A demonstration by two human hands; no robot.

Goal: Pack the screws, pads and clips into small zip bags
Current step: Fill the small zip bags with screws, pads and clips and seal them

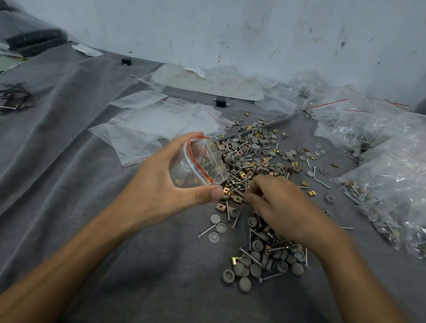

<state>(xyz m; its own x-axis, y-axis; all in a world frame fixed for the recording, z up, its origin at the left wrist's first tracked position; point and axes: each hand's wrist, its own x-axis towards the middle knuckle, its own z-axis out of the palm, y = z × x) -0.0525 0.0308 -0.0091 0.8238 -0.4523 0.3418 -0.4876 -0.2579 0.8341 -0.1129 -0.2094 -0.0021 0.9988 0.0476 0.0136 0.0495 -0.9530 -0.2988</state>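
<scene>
My left hand (pixel 164 181) grips a small clear zip bag (pixel 198 164) with a red seal line, its mouth held wide and several pads and clips inside. Just right of it, my right hand (pixel 281 207) rests on the heap of loose parts (pixel 254 158), its fingers curled and pinching at screws and brass clips near the bag's mouth. The heap of grey round pads, silver screws and brass square clips spreads over the grey cloth (pixel 81 204). A second clump of pads and screws (pixel 263 260) lies nearer to me, partly under my right wrist.
Empty zip bags (pixel 164 119) lie flat beyond my left hand. Filled clear bags (pixel 391 185) pile up along the right side. A white wall (pixel 238 27) stands close behind. Black ties (pixel 11 96) lie at far left, two small black blocks (pixel 220 102) near the back.
</scene>
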